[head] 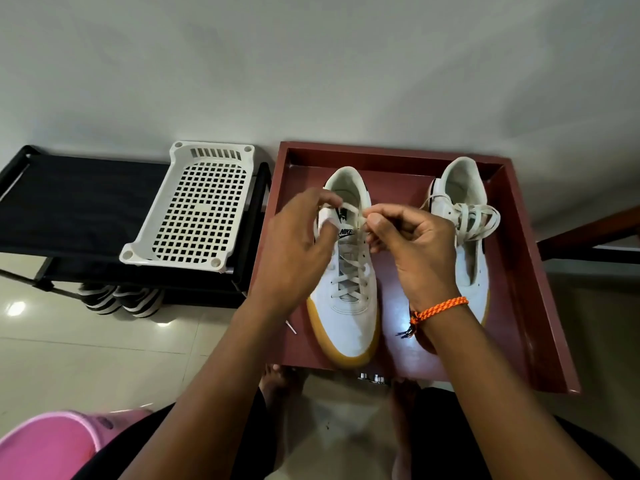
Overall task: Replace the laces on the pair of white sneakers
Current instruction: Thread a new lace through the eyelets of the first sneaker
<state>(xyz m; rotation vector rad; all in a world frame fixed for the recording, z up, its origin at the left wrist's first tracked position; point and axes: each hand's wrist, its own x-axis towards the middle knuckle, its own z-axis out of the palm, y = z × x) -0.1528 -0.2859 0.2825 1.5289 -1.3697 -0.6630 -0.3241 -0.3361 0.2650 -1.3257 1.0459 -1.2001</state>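
Two white sneakers with gum soles stand toes toward me on a dark red tray-like tabletop (519, 271). The left sneaker (346, 313) is laced up its front with a white lace (348, 271). Above its tongue my left hand (298, 244) pinches one end of that lace, and my right hand (412, 240) pinches the other end close beside it. The right sneaker (472, 258) is partly hidden behind my right wrist; a loose bundle of white lace (479, 218) lies across its opening.
A white perforated plastic tray (194, 209) lies on a black fabric shoe rack (79, 209) to the left, with striped shoes (121, 299) under it. A pink tub (45, 445) sits at the bottom left. Glossy floor tiles lie below; a wall is behind.
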